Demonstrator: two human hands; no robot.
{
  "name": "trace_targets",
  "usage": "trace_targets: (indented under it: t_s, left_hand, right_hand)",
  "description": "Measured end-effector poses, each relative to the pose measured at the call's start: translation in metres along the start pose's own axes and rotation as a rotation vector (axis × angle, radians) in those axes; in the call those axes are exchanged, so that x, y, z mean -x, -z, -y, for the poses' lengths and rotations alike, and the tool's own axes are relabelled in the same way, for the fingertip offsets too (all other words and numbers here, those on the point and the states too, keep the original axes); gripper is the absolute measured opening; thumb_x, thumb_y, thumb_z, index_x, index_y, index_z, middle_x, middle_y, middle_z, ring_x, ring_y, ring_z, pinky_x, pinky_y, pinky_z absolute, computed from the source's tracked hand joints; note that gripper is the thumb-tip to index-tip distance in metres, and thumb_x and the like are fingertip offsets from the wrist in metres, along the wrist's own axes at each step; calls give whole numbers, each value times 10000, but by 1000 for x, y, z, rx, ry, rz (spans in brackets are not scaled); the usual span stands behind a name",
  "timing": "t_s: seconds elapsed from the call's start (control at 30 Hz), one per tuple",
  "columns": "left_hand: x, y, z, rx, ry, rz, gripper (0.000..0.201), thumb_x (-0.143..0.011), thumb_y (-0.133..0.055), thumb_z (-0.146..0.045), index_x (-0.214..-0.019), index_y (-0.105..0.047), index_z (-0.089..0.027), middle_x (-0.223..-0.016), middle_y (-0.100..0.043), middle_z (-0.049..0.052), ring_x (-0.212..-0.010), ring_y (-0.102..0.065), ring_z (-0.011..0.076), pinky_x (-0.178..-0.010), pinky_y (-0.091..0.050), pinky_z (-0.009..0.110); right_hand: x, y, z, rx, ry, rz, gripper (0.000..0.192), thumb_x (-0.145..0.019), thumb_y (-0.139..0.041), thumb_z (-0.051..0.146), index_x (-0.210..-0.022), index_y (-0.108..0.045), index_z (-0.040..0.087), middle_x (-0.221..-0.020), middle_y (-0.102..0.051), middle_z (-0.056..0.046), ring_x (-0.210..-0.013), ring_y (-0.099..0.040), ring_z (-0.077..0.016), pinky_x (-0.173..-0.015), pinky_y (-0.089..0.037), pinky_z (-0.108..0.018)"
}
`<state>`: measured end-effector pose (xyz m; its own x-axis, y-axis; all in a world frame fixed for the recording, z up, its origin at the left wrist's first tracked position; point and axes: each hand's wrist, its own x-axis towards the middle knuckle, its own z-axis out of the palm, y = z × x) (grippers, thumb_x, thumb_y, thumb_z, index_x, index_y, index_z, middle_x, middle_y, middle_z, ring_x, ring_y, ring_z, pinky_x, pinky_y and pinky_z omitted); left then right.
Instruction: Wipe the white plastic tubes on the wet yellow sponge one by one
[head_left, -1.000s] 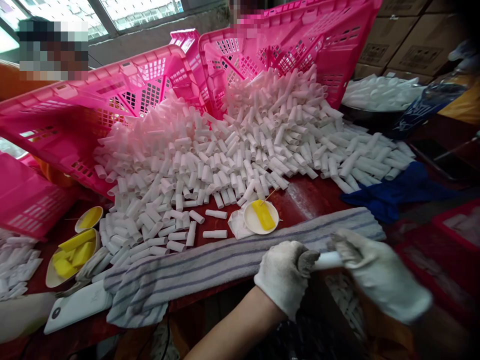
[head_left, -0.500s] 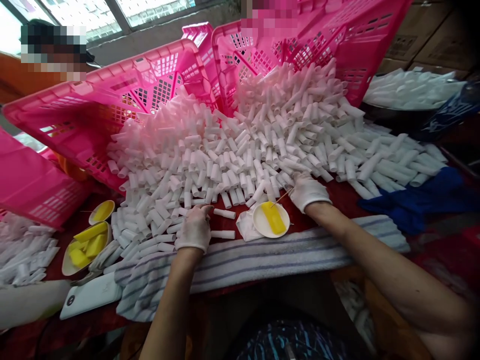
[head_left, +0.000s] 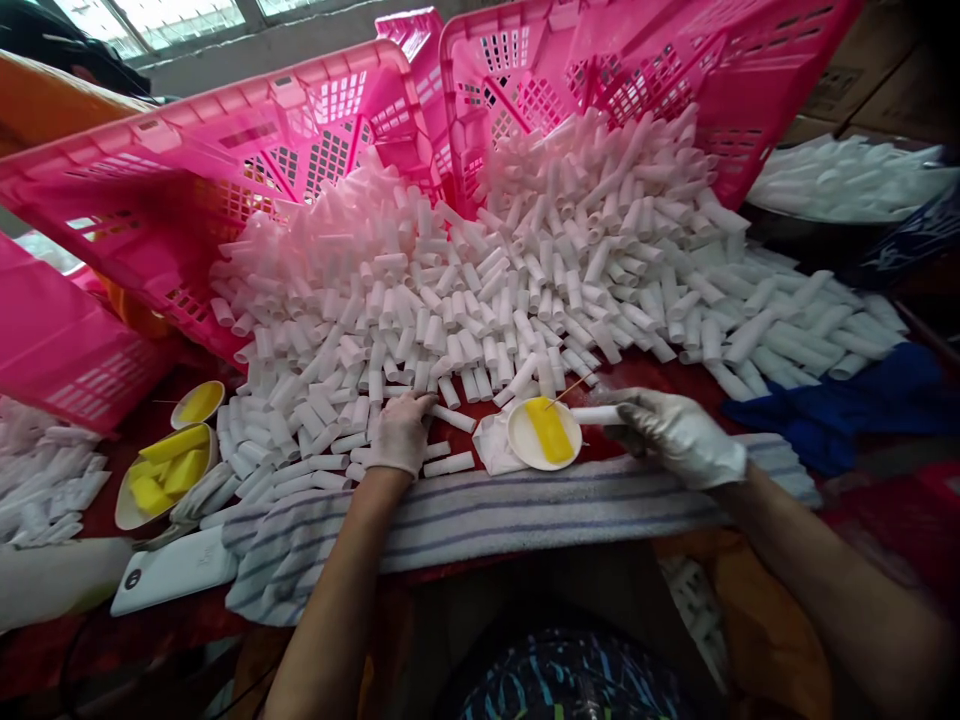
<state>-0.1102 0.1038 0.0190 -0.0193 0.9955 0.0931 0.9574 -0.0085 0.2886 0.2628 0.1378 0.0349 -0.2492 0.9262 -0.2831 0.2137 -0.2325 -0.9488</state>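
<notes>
White tube [head_left: 596,414] sits pinched in your right hand [head_left: 686,440] beside the yellow-paste dish [head_left: 544,434]; your left hand [head_left: 400,433], grip loose, picks at the tube pile [head_left: 480,300]; next, bring both together

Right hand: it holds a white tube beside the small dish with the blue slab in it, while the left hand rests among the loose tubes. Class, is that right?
One slip: the slab in the dish is yellow, not blue, as the head view shows. The right hand does hold a white tube beside it, and the left hand rests among the loose tubes.

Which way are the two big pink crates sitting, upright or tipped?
Tipped. Both pink crates lean with open mouths toward the table, and white tubes spill out in a heap.
</notes>
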Motion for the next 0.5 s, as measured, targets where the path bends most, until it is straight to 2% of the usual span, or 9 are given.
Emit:
trace_targets:
  t_s: [0.07, 0.17, 0.23, 0.3, 0.4, 0.5]
  left_hand:
    - [-6, -4, -9, 0, 46, -7, 368, -873, -513, -141, -1142, -755, -209, -1143, -709, 121, -1066, -645, 278, -1004, -489, 387]
    - [-9, -3, -16, -35, 109, 16, 321, -859, -569, -163, -1106, -771, -204, -1042, -702, 138, -1027, -652, 303, -972, -506, 416]
    - [-9, 0, -17, -47, 137, 25, 318, -844, -588, -154, -1098, -772, -204, -1017, -701, 138, -1018, -653, 315, -968, -506, 428]
    - [-7, 3, -18, 0, 185, 4, 321, -826, -600, -137, -1101, -758, -188, -1021, -703, 134, -1034, -651, 312, -980, -501, 421]
    - [0, 7, -23, 224, 353, -120, 274, -846, -619, -202, -1105, -696, -156, -1019, -701, 113, -998, -660, 274, -966, -511, 405]
    - [11, 13, -31, 587, 488, -227, 304, -849, -630, -290, -1121, -606, -157, -981, -683, 74, -860, -667, 214, -873, -551, 380]
  right_hand:
    - [-2, -17, 0, 15, 11, 49, 609, -804, -682, 658, -1166, -711, 170, -829, -731, -68, -590, -615, -155, -495, -477, -267]
    - [-14, -35, -5, 95, 126, 12, 482, -817, -694, 605, -1071, -737, 198, -978, -750, -71, -819, -693, -204, -719, -585, -314]
    - [-21, -39, -15, 146, 188, -13, 382, -836, -702, 551, -1018, -730, 216, -1014, -752, -65, -938, -705, -232, -866, -595, -363]
    - [-22, -38, -27, 156, 249, -14, 332, -836, -721, 512, -993, -710, 220, -1028, -749, -66, -987, -710, -245, -938, -588, -400]
    - [-15, -33, -39, 136, 366, 2, 338, -802, -765, 491, -967, -699, 203, -1045, -737, -82, -996, -720, -252, -975, -589, -414]
    - [-7, -31, -40, 174, 336, 3, 428, -842, -727, 505, -1148, -703, 207, -1156, -736, -93, -1063, -717, -273, -999, -590, -431]
